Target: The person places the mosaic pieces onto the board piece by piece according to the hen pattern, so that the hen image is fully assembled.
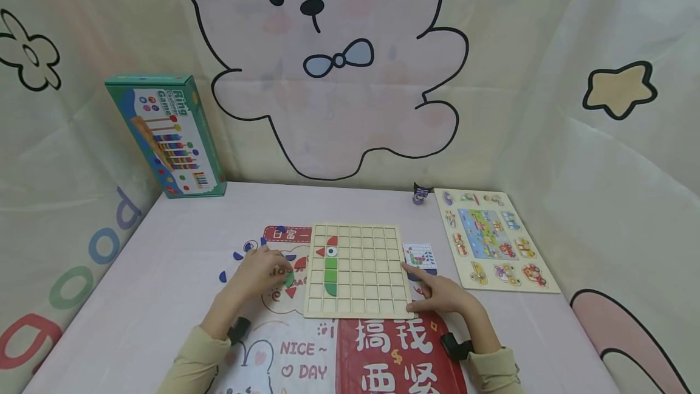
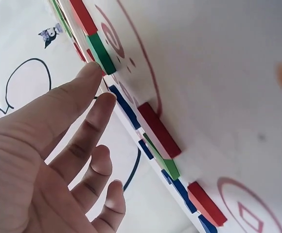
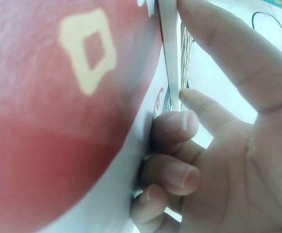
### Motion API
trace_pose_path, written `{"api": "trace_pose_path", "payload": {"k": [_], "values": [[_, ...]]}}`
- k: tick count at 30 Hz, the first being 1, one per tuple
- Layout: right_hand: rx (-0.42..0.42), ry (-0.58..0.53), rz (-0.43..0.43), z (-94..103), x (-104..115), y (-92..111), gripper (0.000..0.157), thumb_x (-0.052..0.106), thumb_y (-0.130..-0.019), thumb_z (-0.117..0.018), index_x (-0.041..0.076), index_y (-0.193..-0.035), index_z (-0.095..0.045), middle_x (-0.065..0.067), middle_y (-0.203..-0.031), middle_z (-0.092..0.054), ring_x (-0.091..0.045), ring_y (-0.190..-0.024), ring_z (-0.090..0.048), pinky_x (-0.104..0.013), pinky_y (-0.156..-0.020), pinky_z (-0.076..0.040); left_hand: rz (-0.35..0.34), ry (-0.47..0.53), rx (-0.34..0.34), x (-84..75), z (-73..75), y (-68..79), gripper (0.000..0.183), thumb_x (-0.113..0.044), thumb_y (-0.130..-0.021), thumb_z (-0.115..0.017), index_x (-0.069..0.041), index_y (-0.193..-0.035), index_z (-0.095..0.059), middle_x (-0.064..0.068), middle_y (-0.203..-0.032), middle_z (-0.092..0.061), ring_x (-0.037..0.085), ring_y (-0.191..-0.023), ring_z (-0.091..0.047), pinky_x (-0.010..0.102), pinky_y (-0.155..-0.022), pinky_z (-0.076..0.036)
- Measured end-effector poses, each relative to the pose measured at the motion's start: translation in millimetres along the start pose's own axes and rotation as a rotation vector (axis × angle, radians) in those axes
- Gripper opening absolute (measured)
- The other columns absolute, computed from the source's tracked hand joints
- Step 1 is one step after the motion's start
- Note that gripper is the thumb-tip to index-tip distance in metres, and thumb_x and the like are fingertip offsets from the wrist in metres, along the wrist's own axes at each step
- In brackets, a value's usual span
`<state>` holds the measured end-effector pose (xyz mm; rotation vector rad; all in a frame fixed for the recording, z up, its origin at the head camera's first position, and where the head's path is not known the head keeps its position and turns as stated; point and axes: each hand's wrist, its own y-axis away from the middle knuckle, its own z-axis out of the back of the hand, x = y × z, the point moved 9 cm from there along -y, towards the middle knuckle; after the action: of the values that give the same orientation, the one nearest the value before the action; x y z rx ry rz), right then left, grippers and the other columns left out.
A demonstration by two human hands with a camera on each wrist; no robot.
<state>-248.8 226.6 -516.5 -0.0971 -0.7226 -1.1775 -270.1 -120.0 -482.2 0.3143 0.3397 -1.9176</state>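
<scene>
A pale wooden grid board (image 1: 366, 284) lies in the middle of the table. In its left columns sit a red quarter-round piece (image 1: 332, 241), a red triangle (image 1: 320, 252), an eye tile (image 1: 331, 252) and green pieces (image 1: 330, 270). My left hand (image 1: 264, 269) is low among loose pieces left of the board. In the left wrist view a fingertip touches the end of a green piece (image 2: 102, 54), fingers spread loosely. With extended index finger and thumb, my right hand (image 1: 442, 294) touches the board's right edge; its other fingers (image 3: 174, 175) are curled in.
Loose blue pieces (image 1: 237, 256) and red pieces (image 1: 300, 262) lie left of the board on a printed mat (image 1: 303, 351). Right of the board is a small pattern card (image 1: 420, 256). Farther out stand a picture puzzle board (image 1: 494, 242), a small figurine (image 1: 420, 194) and a green box (image 1: 169, 138).
</scene>
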Motion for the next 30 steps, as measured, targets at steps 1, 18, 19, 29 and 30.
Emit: {"api": "trace_pose_path", "payload": {"k": [1,18,19,29,30], "values": [[-0.001,0.001,0.001,0.2,0,0,0.089,0.047,-0.072,-0.074,0.023,-0.145,-0.03,0.002,-0.06,-0.04,-0.011,-0.053,-0.031,-0.027,-0.053,-0.03,0.005,0.001,0.0,1.7,0.2,0.5,0.014,-0.019,-0.075,-0.076,-0.023,-0.089,-0.074,-0.009,-0.089,-0.067,0.012,-0.082,-0.044,0.039,-0.078,-0.034],[-0.008,0.015,0.008,-1.0,-4,-2,0.089,0.049,-0.071,-0.074,0.026,-0.145,-0.03,0.003,-0.058,-0.04,-0.009,-0.05,-0.031,-0.024,-0.05,-0.029,0.088,-0.004,-0.009,30.5,13.2,6.9,0.018,-0.021,-0.075,-0.076,-0.02,-0.093,-0.074,-0.001,-0.096,-0.066,0.022,-0.091,-0.05,0.048,-0.082,-0.036],[-0.008,0.014,0.007,-1.1,-4,-2,0.089,0.049,-0.071,-0.073,0.026,-0.145,-0.03,0.003,-0.058,-0.039,-0.009,-0.05,-0.031,-0.024,-0.05,-0.028,0.094,-0.003,-0.012,32.5,14.2,7.2,0.019,-0.021,-0.075,-0.077,-0.02,-0.093,-0.073,0.0,-0.097,-0.066,0.023,-0.094,-0.051,0.049,-0.083,-0.037],[0.003,0.006,0.006,-1.0,0,0,0.089,0.047,-0.072,-0.074,0.024,-0.145,-0.03,0.003,-0.058,-0.04,-0.01,-0.051,-0.031,-0.025,-0.051,-0.029,0.149,-0.077,-0.035,43.2,20.1,6.0,0.024,-0.017,-0.074,-0.077,-0.015,-0.097,-0.071,0.004,-0.092,-0.064,0.024,-0.089,-0.052,0.047,-0.079,-0.039],[0.003,0.006,0.01,-0.8,0,0,0.089,0.047,-0.072,-0.074,0.023,-0.145,-0.03,0.003,-0.058,-0.04,-0.01,-0.051,-0.031,-0.025,-0.052,-0.03,0.156,-0.082,-0.031,43.1,20.0,5.7,0.024,-0.017,-0.074,-0.077,-0.015,-0.097,-0.071,0.005,-0.092,-0.064,0.024,-0.088,-0.052,0.046,-0.079,-0.039]]}}
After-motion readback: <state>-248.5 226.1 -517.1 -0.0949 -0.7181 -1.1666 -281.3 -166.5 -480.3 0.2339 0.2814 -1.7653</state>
